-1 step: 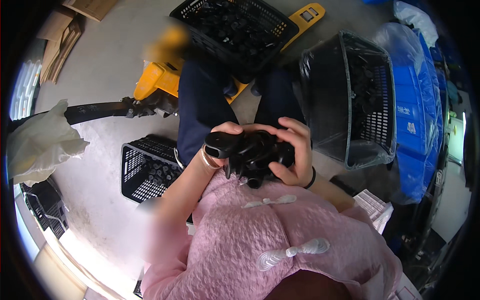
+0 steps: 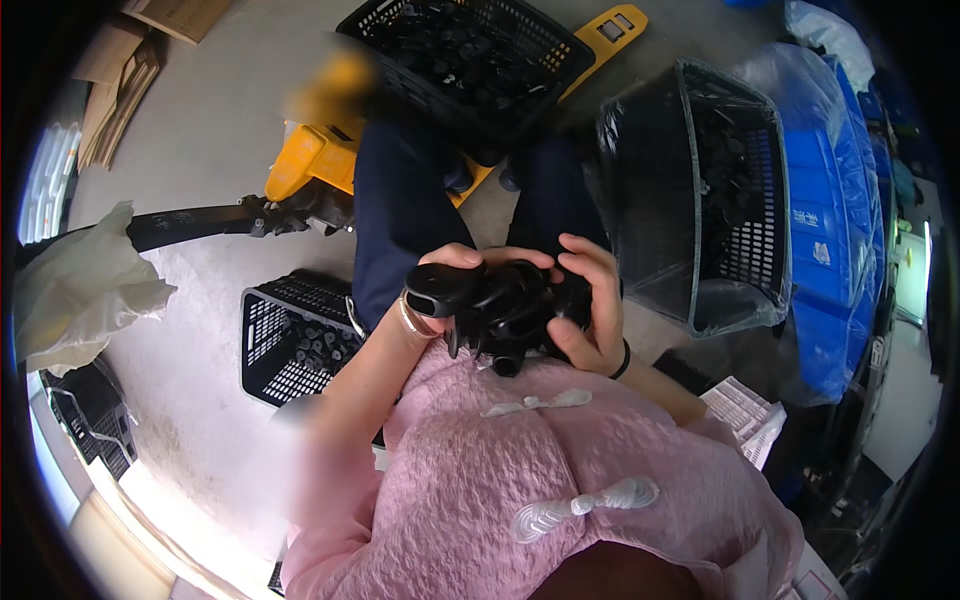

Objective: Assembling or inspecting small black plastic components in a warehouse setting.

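Observation:
Several glossy black molded plastic parts are bunched together above my lap, against the pink top. My left hand wraps round the cluster from the left, its thumb on a rounded piece with a slot-like opening; most of its fingers are hidden behind the parts. On the right side, my right hand grips the same cluster with curled fingers and a bent thumb. A short tube end points down at the bottom of the bunch. Whether the pieces are joined cannot be made out.
Ahead, a black crate full of black parts rests on a yellow pallet jack. A plastic-lined black crate stands to the right, beside blue bins. A smaller black crate with parts sits left; cardboard leans far left.
My right thumb and fingers have shifted slightly on the black parts. The cluster and my left hand stay almost in place.

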`<state>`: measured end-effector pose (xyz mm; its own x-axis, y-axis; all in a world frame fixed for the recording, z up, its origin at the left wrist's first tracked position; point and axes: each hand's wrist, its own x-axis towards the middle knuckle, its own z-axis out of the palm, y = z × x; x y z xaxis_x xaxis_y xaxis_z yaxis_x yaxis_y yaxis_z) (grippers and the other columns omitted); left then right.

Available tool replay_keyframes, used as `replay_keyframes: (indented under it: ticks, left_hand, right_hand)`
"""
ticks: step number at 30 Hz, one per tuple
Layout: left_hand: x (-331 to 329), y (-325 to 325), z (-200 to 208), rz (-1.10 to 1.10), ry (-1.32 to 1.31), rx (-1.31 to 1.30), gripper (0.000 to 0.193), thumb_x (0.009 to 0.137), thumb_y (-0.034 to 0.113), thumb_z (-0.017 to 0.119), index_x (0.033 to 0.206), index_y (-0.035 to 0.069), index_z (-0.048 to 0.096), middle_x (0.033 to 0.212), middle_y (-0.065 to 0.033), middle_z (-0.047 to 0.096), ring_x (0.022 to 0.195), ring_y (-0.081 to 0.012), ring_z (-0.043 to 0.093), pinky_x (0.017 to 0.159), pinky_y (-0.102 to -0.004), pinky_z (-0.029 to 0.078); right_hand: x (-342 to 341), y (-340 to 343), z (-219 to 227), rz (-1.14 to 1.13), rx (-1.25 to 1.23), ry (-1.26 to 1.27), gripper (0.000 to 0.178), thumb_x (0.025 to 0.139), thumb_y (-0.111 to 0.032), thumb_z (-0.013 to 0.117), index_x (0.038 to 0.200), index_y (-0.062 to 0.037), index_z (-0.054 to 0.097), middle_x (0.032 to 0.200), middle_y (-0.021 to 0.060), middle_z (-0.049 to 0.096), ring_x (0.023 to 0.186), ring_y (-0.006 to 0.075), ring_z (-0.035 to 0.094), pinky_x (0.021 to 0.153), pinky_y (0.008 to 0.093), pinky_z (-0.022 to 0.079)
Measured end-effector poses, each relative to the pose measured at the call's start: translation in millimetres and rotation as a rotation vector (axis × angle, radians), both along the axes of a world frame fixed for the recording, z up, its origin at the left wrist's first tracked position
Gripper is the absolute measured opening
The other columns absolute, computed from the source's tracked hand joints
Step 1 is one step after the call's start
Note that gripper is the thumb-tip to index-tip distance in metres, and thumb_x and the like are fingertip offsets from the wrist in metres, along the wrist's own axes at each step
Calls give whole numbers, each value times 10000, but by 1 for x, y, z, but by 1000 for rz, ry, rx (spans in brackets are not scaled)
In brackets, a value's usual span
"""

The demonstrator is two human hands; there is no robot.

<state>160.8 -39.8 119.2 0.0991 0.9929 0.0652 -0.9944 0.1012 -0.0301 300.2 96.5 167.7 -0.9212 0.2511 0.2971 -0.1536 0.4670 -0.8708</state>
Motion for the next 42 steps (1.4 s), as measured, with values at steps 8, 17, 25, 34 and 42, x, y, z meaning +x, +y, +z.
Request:
replay_keyframes:
  ticks: [8,17,25,34,42]
  left_hand:
    - [4,2,9,47,90,-116,650,757,369,408,1236,-69,373,1252,-237,396,1157,-365,429,962,-432,370]
    - [7,-1,2,124,216,-133,634,763,433,389,1227,2,418,1232,-239,392,1175,-438,372,947,-549,340]
    - [11,-4,1,147,209,-91,657,755,388,395,1254,-39,373,1298,-236,337,1185,-412,372,948,-500,365]
    - [10,-2,3,172,367,-90,632,766,419,421,1259,23,397,1405,-169,193,1185,-401,382,968,-512,333]
    - [8,-4,7,105,202,-182,657,738,396,456,1237,-26,394,1178,-252,469,1043,-340,523,900,-401,420]
  right_hand:
    - [50,34,0,246,-1062,-575,573,816,-177,551,1299,18,311,1159,107,483,1038,142,485,903,269,381]
    - [29,76,10,43,-840,-620,366,847,-132,540,1196,-34,486,989,30,555,856,77,529,664,225,479]
    - [-2,82,18,-30,-816,-444,431,816,-56,539,1234,-8,442,1004,47,560,878,89,548,747,232,480]
    - [-2,78,14,211,-630,-665,429,825,-82,591,1223,2,452,965,77,584,816,90,546,739,218,448]
    - [-11,70,-3,412,-411,-560,498,758,-23,608,1234,-31,461,1049,39,459,872,123,500,772,234,410]
